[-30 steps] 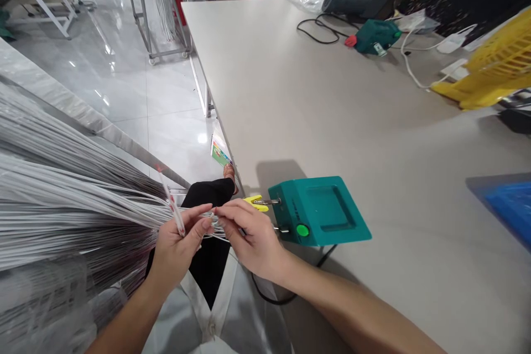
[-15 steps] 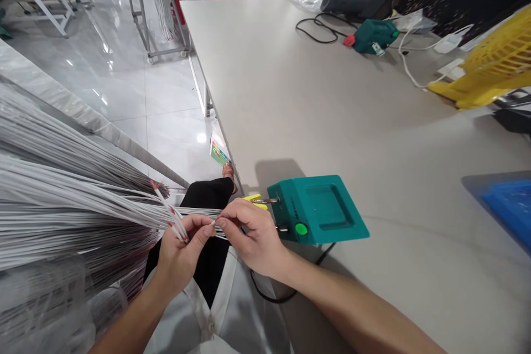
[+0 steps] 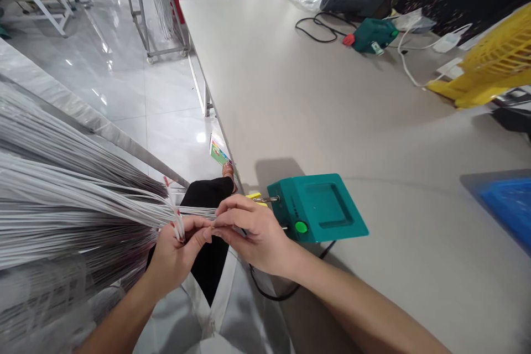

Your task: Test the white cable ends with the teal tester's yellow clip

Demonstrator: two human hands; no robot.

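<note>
My left hand (image 3: 176, 251) is closed, its thumb and forefinger pinching, with a few white wires (image 3: 178, 227) with red ends standing up out of its grip. My right hand (image 3: 255, 238) is closed in a pinch right at the left fingertips, where a thin wire end is mostly hidden by the fingers. Beyond the hands a thick bundle of white wires (image 3: 95, 193) runs in from the left. Just right of my right hand, a green device (image 3: 329, 207) with a green button and yellow-handled clip (image 3: 258, 199) sits on the table edge.
The grey table (image 3: 332, 105) stretches ahead and right. On it are a blue tray (image 3: 508, 199), a yellow fan (image 3: 493, 66), a second green device (image 3: 375, 35) and a dark motor-like machine (image 3: 360, 0). A black cable (image 3: 282, 296) hangs by my right forearm. A wheeled rack (image 3: 145, 16) stands on the floor.
The red-ended wires in my left hand have swung more upright. My right fingers have shifted slightly left and closed in tighter against the left fingertips. The green device stays put.
</note>
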